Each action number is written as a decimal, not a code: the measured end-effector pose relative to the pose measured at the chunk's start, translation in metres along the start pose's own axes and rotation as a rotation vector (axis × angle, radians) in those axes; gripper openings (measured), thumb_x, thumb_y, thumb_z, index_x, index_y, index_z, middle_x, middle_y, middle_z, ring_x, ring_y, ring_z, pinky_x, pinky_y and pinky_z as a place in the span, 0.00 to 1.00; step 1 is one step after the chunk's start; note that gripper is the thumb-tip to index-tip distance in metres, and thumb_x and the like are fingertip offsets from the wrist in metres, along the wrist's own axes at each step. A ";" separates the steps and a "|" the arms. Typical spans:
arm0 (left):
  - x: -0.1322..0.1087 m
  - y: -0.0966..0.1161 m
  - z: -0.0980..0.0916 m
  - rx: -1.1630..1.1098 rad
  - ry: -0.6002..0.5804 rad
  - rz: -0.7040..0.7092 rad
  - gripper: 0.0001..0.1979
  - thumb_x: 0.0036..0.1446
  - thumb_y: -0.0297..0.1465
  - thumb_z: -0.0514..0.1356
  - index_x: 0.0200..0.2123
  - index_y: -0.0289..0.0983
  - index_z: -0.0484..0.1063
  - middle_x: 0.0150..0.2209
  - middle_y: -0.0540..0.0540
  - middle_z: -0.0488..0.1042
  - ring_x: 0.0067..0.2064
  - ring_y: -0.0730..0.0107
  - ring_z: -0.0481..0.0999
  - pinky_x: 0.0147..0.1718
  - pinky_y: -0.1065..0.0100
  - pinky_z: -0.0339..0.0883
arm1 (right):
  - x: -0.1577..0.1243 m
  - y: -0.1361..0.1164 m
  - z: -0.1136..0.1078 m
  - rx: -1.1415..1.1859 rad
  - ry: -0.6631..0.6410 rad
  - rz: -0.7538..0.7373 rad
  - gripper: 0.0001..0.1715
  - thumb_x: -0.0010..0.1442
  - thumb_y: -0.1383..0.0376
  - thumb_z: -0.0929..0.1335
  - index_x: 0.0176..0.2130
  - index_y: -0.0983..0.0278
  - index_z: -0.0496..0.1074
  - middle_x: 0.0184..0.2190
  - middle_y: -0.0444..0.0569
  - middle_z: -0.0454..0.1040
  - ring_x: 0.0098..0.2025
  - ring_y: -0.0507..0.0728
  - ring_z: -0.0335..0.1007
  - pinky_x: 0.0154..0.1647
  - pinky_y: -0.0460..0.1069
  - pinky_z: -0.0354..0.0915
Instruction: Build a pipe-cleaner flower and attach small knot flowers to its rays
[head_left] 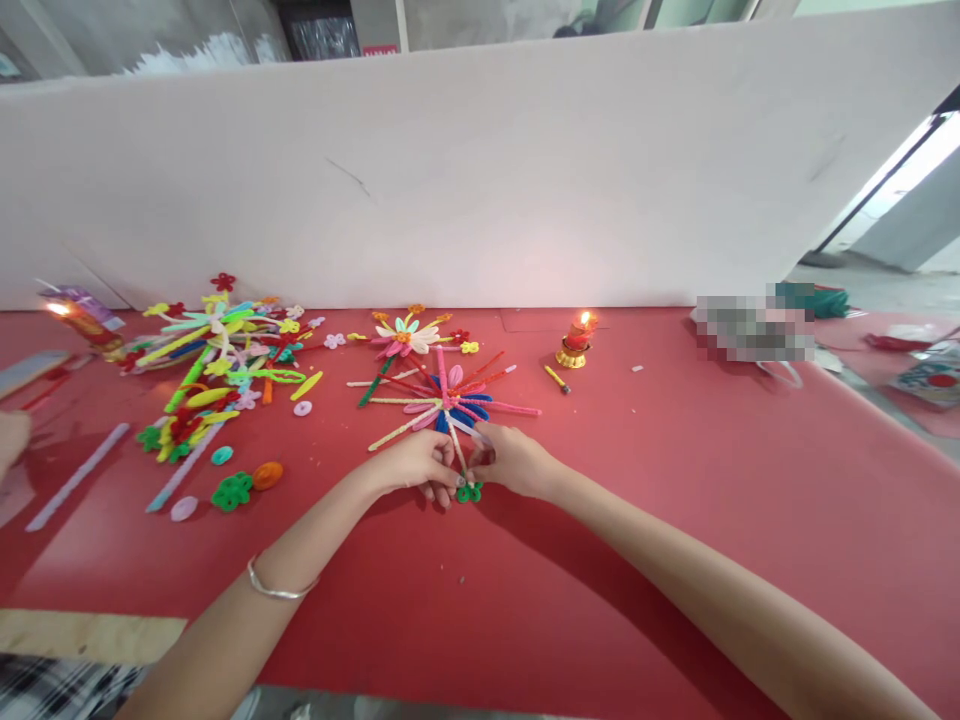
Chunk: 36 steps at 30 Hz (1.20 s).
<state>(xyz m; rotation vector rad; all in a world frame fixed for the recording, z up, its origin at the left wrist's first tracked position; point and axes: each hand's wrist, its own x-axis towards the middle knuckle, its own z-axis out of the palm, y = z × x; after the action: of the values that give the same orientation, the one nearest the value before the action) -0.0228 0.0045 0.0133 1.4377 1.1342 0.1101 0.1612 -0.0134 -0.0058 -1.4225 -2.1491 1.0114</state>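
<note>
My left hand and my right hand meet on the red table, fingers pinched together around the near end of a bundle of pipe-cleaner stems. The stems fan out away from me in red, pink, cream and blue. A small green pipe-cleaner flower lies right under my fingertips, touching them. A silver bangle sits on my left wrist.
A lit red candle in a gold holder burns beyond my hands, a small lighter beside it. A heap of coloured pipe-cleaner flowers lies at left, with loose pieces. Another flame glows far left. A white board backs the table.
</note>
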 end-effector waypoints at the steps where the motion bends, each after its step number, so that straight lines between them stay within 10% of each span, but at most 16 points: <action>1: -0.001 0.001 0.000 0.003 -0.001 -0.003 0.17 0.41 0.32 0.65 0.24 0.37 0.56 0.18 0.50 0.74 0.20 0.67 0.76 0.15 0.77 0.62 | 0.000 0.001 0.001 0.001 0.002 0.005 0.17 0.47 0.62 0.71 0.28 0.62 0.58 0.29 0.42 0.70 0.27 0.50 0.65 0.25 0.44 0.54; 36: -0.001 -0.006 -0.005 0.466 0.200 -0.075 0.19 0.39 0.46 0.64 0.22 0.38 0.61 0.09 0.57 0.62 0.12 0.73 0.65 0.14 0.73 0.53 | -0.003 -0.006 -0.004 0.007 -0.020 0.025 0.13 0.46 0.64 0.70 0.29 0.63 0.61 0.28 0.41 0.72 0.27 0.49 0.64 0.25 0.44 0.52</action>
<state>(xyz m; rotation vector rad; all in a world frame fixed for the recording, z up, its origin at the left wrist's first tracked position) -0.0299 0.0063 0.0107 1.8208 1.4407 -0.0708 0.1611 -0.0161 0.0020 -1.4452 -2.1446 1.0450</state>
